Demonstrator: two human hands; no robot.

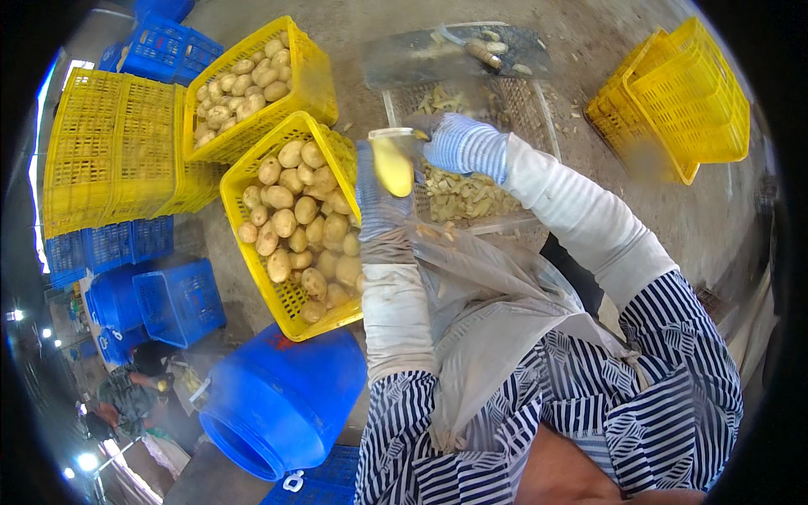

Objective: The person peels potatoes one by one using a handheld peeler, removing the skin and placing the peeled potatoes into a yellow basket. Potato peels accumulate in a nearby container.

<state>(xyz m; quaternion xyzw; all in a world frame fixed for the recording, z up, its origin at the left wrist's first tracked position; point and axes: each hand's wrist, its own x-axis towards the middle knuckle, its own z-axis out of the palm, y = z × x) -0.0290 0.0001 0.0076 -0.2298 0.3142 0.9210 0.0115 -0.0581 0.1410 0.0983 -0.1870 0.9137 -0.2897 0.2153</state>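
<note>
A pale yellow peeled potato (392,169) is held in my left hand (380,205), which wears a blue-and-white striped glove. My right hand (468,145), gloved alike, is closed around the handle of a peeler (391,132). The peeler's light-coloured head lies across the upper end of the potato; much of its handle is hidden by my fingers. Below both hands stands a shallow plastic crate (548,123) with potato peelings (470,196) in it. Left of my left hand, a yellow crate (262,287) holds many unpeeled potatoes (303,211).
Another yellow crate of potatoes (315,82) stands behind. A knife (483,55) rests on a dark board (404,60). Yellow crates are stacked at left (113,151) and right (688,95). A blue barrel (290,398) lies tilted nearby. A person (129,398) works at far left.
</note>
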